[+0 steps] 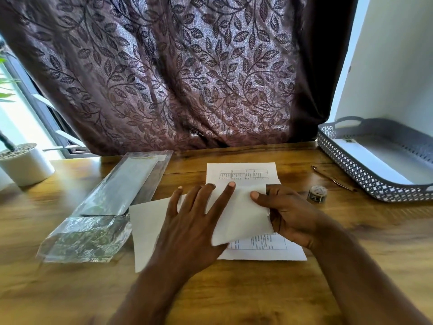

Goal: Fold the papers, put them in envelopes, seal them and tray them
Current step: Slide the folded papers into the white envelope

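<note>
Wood of the table [234,289] is seen nearest; on it the folded paper [246,214] is pressed by the left hand [194,221], fingers flat and spread, while its right edge is pinched by the right hand [288,214]. The paper lies between both hands, its long axis seemingly tilted from near-left toward far-right. Farther right, well apart, the tray [346,165] stands nearer the right hand.

Brown leaf-patterned curtain [164,73], grey tray [351,165]

Packet [105,207] left of papers [243,174] — tray [351,170] right, tape [317,194] between
</note>
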The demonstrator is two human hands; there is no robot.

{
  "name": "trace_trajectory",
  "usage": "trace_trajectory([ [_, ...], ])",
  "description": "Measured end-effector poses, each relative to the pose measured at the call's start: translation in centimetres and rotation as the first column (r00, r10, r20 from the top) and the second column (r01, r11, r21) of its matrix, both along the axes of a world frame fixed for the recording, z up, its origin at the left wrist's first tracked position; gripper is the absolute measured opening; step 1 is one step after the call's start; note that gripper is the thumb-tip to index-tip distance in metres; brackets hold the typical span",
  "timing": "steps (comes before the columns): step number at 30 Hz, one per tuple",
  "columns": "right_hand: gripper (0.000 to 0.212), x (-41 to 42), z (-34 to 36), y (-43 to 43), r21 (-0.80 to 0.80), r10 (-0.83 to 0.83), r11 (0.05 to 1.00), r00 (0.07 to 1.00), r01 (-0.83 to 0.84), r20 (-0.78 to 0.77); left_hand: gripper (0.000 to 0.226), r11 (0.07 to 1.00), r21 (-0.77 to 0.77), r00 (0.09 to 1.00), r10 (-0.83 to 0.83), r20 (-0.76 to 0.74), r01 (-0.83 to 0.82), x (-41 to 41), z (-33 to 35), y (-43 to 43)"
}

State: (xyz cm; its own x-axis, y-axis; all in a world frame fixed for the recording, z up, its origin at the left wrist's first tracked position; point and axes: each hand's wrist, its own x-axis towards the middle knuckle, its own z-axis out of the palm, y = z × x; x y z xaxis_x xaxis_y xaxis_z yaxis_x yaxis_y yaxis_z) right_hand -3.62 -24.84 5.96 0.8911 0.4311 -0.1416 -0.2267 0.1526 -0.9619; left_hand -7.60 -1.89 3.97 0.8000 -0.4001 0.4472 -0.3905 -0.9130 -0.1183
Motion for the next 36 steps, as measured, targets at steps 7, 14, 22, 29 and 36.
trace_trajectory([
  [7,0.019,4.1,1.6,-4.2,-0.272,-0.204,0.905,0.896,0.326,0.395,0.121,0.993,-0.028,0.993,0.116,0.003,-0.116,0.3,1.1,3.6],
  [14,0.061,7.3,-1.5,-3.5,-0.898,0.32,0.238,0.843,0.371,0.432,0.126,0.979,-0.09,0.982,0.181,-0.049,-0.185,2.3,1.1,4.5],
  [22,0.075,9.5,-3.5,-3.3,-0.905,0.33,0.132,0.843,0.405,0.425,0.127,0.962,-0.152,0.972,0.214,-0.094,-0.227,5.0,0.2,4.0],
  [29,0.077,9.8,-3.0,-4.1,-0.904,0.342,0.139,0.837,0.404,0.427,0.121,0.937,-0.194,0.956,0.277,-0.098,-0.291,5.6,-1.1,4.3],
  [36,0.098,9.6,-3.6,-3.8,-0.889,0.351,0.111,0.819,0.445,0.454,0.123,0.895,-0.311,0.945,0.324,-0.042,-0.32,4.2,-0.6,3.7],
])
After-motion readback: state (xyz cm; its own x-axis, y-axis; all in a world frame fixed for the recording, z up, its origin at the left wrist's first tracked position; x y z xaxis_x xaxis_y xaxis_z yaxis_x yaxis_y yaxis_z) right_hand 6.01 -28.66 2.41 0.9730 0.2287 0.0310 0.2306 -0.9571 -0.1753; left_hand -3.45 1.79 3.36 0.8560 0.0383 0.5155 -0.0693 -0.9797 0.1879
